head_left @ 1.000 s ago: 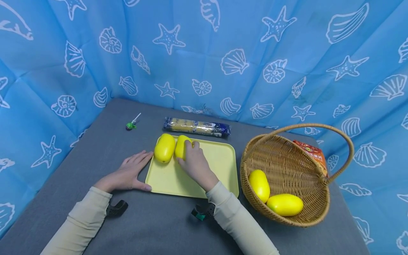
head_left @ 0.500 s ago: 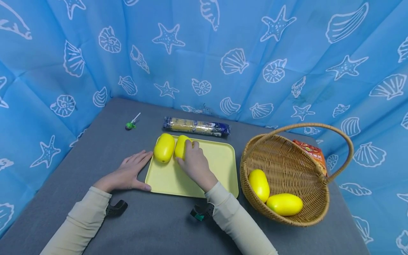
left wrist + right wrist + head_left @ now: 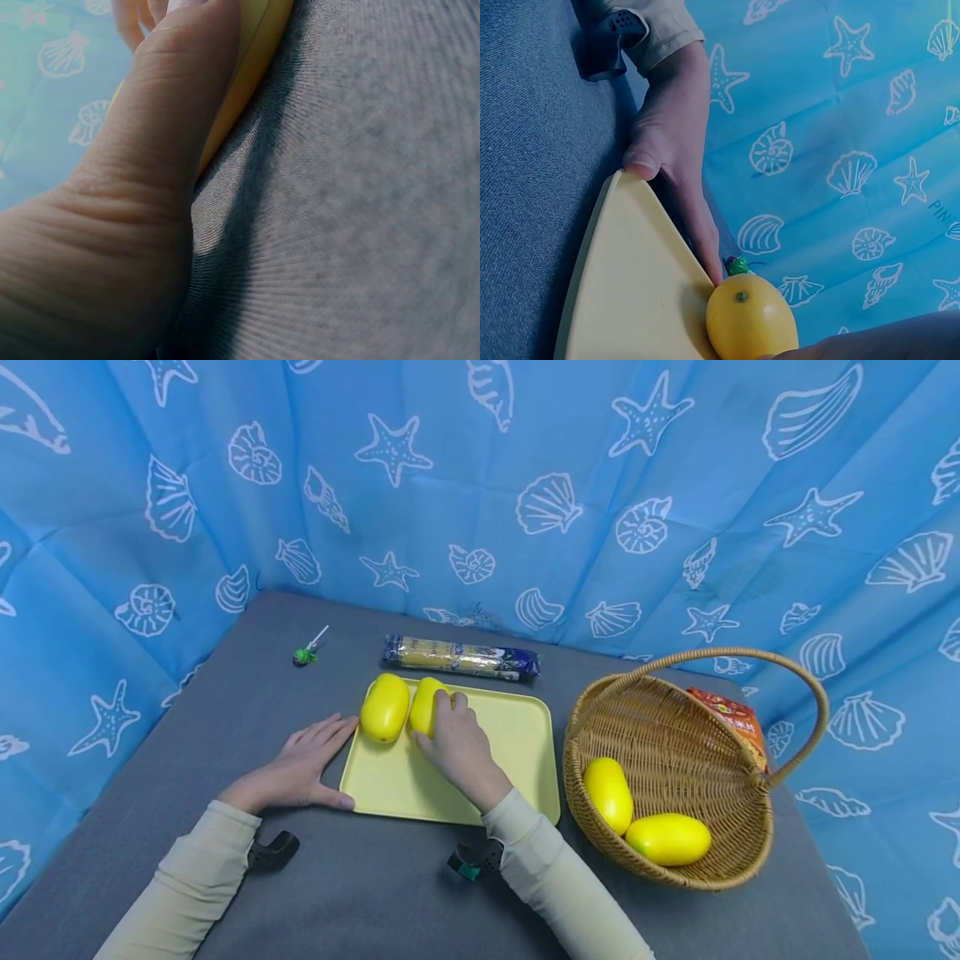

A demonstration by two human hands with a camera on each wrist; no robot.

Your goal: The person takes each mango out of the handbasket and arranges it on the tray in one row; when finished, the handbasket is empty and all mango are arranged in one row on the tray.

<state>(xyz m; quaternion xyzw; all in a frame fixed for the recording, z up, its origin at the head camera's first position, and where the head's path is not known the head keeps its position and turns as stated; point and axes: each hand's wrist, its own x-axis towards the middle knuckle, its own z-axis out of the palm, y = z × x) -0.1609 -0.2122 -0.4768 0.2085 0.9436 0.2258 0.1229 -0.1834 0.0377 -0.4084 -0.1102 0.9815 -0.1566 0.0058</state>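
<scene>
In the head view, two smooth yellow oval fruits, shaped like mangoes, lie at the left of a pale yellow tray [image 3: 517, 752]. My right hand [image 3: 465, 747] grips the inner fruit [image 3: 422, 710] from above, covering its right side. The outer fruit [image 3: 385, 708] lies just left of it, near the tray's corner; its stem end shows in the right wrist view [image 3: 751, 311]. My left hand [image 3: 300, 768] rests along the tray's left edge, fingers extended and thumb [image 3: 169, 97] at the near corner.
At right stands a wicker basket [image 3: 697, 743] with a tall handle, holding two more yellow fruits [image 3: 609, 795]. A red snack bag [image 3: 731, 718] is behind it. Beyond the tray lies a long wrapped packet [image 3: 461, 657]; a green lollipop [image 3: 305, 655] lies back left.
Both hands and the fruits keep their places on the tray. The whole head view has shifted very slightly.
</scene>
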